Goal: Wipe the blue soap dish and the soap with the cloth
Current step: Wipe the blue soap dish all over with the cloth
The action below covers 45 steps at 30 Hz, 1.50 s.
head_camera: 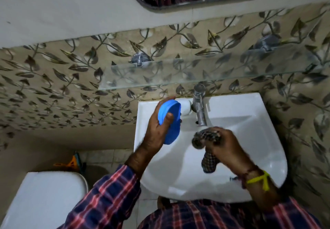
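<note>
Left hand: the left hand [157, 130] grips the oval blue plastic soap dish [170, 121], thumb across its near face, fingers curled round the far edge
Right hand: the right hand [225, 146] is closed round a bunched dark checked cloth [208, 139]; one end of the cloth hangs down below the hand
Soap dish: held tilted on its edge, lifted over the left rear part of the white ceramic wash basin [250, 139], apart from the cloth
Cloth: over the bowl of the basin, just below the spout of the chrome metal tap [200, 107]
Soap: cannot be made out
Wrist: yellow thread [259, 180] and a beaded band on the right wrist
Sleeves: red and blue checked shirt
Wall: clear glass shelf [178, 75] above the tap on leaf-patterned tiles
Lower left: white toilet cistern lid [44, 198]
</note>
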Tool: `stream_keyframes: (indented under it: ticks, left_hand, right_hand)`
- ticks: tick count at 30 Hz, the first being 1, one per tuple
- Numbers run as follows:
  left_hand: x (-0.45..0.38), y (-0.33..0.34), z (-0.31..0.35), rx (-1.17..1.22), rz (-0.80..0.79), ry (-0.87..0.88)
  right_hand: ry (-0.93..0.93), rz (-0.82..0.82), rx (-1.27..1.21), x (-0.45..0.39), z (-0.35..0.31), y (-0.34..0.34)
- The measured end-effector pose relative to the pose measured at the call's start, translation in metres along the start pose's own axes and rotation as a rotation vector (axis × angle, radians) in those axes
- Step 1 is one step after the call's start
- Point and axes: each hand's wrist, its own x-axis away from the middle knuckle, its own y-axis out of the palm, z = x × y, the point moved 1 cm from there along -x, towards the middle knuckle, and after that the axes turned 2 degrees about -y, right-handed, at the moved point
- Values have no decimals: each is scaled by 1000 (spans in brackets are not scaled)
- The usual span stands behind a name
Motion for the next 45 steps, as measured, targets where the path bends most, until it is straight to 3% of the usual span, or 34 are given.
stream_keyframes:
  ticks: [2,3,6,10,14,21,25,30,33,35,40,45]
  left_hand:
    - [11,6,-10,-148,-70,83]
    - [14,8,-16,-209,-72,113]
    - [24,18,-30,-291,28,171]
    - [33,24,-35,-309,144,152]
    - [36,10,-39,-341,196,142]
    - [40,7,-26,-339,272,54]
    - [43,-1,-24,-344,253,17]
    - [42,-1,-23,-333,321,0]
    - [42,-3,-20,-312,283,-5]
    - [41,-5,-18,-294,293,32]
    - [48,-4,-19,-222,369,11]
    - [50,-5,-23,-70,420,-22]
  right_hand:
    - [98,170,-198,-8,-3,-7]
    - [67,206,-165,-12,-10,-8]
    - [-243,271,86,-8,-36,-3]
    - [-637,160,455,11,-59,32]
    - [-645,46,577,20,-55,48]
    - [-554,92,534,2,-43,50]
    - [-689,25,598,6,-41,61]
    - [-585,50,546,-4,-38,49]
    - [-688,55,574,3,-47,64]
    - [-705,53,536,1,-49,64]
    - [-532,97,321,5,-46,54]
    - [-590,104,261,1,-49,64]
